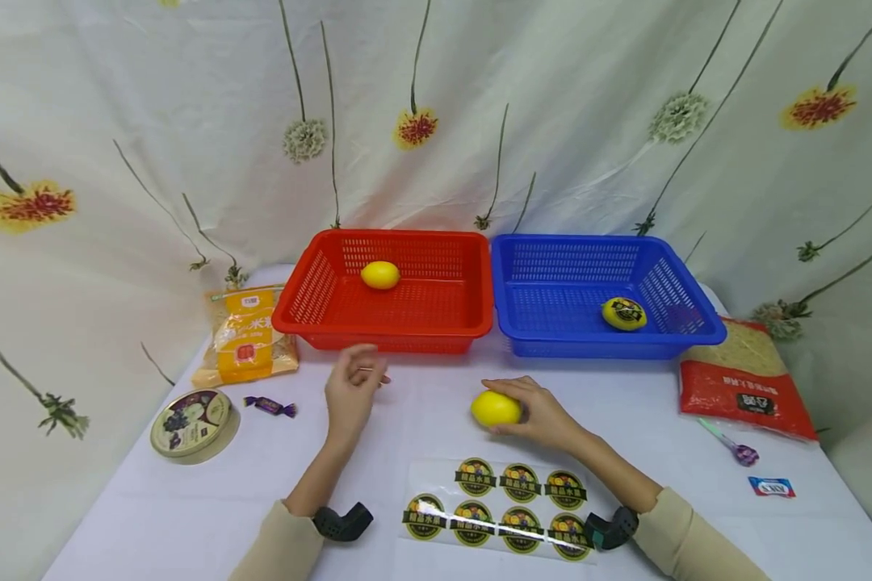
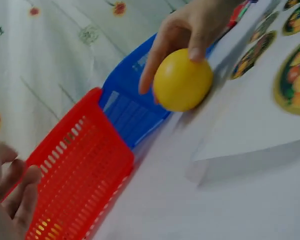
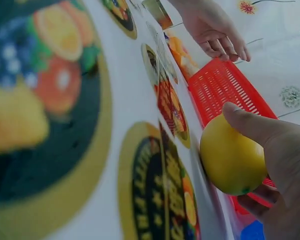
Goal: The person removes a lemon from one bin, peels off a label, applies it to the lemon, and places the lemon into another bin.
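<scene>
The right hand [image 1: 541,413] curls around a yellow lemon [image 1: 495,408] and holds it on the white table [image 1: 153,516]. The lemon sits just behind the sticker sheet [image 1: 497,508]. The left hand [image 1: 351,389] hangs loose with bent fingers and holds nothing, behind the sheet and to the left. To do this well, I think the lemon should be kept still, bare side up, so a sticker goes on flat.

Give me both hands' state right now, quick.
Left hand: open, fingers loosely curled, holding nothing.
Right hand: gripping the yellow lemon on the table.
</scene>
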Tool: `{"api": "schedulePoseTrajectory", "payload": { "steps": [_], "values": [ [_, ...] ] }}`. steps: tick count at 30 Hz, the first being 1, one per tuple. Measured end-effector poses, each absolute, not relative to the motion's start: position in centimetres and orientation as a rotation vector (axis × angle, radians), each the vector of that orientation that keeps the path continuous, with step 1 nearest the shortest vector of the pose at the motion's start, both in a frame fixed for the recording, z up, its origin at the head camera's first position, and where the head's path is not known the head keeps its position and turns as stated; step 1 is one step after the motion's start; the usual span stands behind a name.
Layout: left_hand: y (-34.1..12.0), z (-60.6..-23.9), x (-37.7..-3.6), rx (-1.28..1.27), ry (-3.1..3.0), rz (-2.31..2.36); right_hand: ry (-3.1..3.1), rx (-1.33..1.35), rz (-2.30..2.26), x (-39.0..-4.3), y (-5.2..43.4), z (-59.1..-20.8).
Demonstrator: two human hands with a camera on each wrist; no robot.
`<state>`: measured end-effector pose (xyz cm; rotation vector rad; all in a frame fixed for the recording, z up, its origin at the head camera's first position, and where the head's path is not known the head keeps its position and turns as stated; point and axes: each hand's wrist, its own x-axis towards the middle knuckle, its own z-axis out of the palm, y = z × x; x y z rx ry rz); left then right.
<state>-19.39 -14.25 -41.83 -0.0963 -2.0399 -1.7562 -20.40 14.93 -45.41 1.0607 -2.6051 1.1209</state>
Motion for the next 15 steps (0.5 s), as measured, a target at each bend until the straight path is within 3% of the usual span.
{"api": "schedulePoseTrajectory", "payload": {
  "steps": [6, 15],
  "values": [
    [-13.0, -44.7, -16.0, -0.629, -2.505, -1.506, -2.417, 0.991, 1.166, -18.5, 15.2, -44.2],
    [-12.6, -46.7, -13.6, -0.786, -2.732, -1.201, -2.338, 1.038, 1.326, -15.2, 14.3, -45.2]
  ]
}}
